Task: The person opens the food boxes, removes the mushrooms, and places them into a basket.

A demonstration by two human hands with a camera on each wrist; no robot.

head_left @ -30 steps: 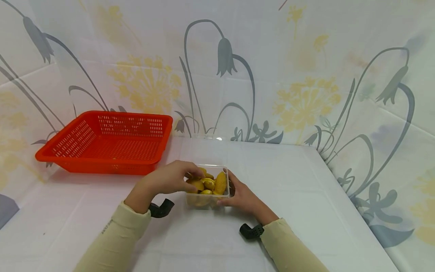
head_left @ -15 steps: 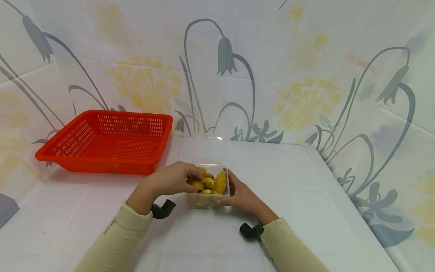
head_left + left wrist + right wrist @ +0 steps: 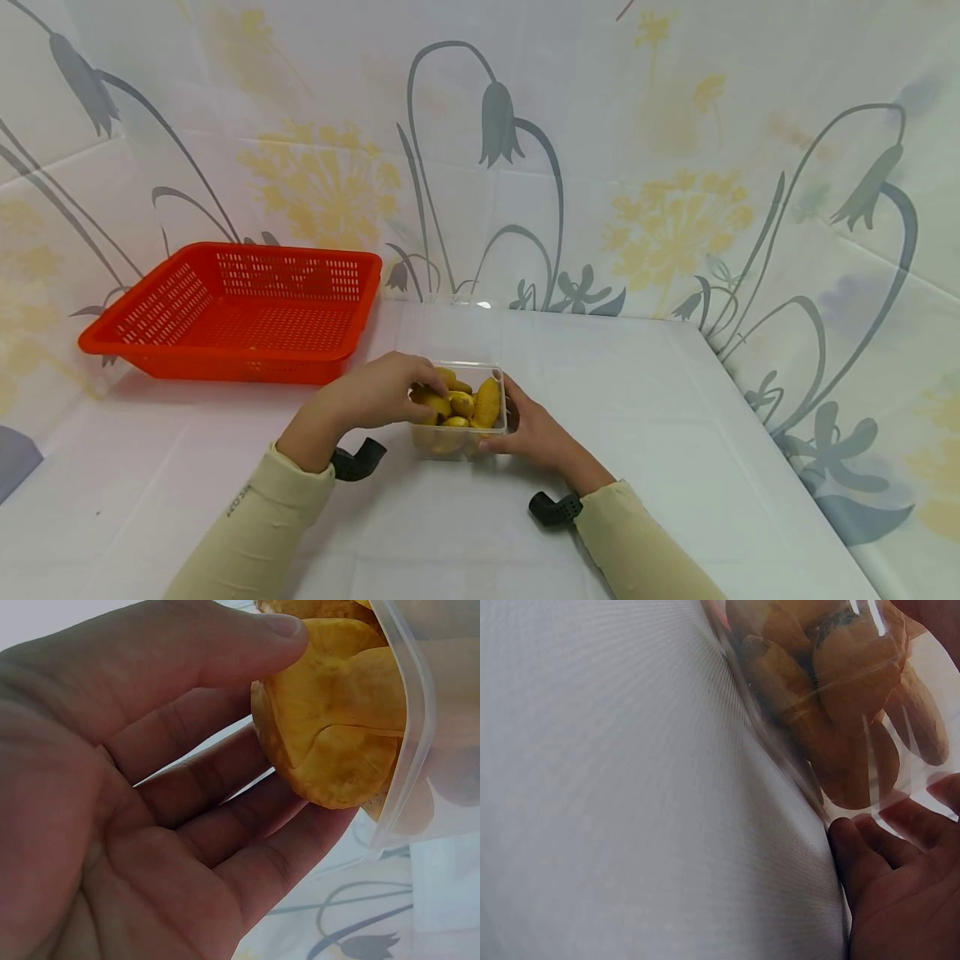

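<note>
Barely moved, your half-curled left hand [image 3: 375, 393] pinches a piece [image 3: 337, 727], uncleared from the tub [image 3: 450, 447] your right hand [image 3: 536, 429] grips.

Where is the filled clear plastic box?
In the head view, the clear plastic box is between the left hand and right hand, right of the red basket.

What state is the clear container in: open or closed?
Open: no lid covers the clear container, and the left hand holds a yellow piece at its top.
</note>
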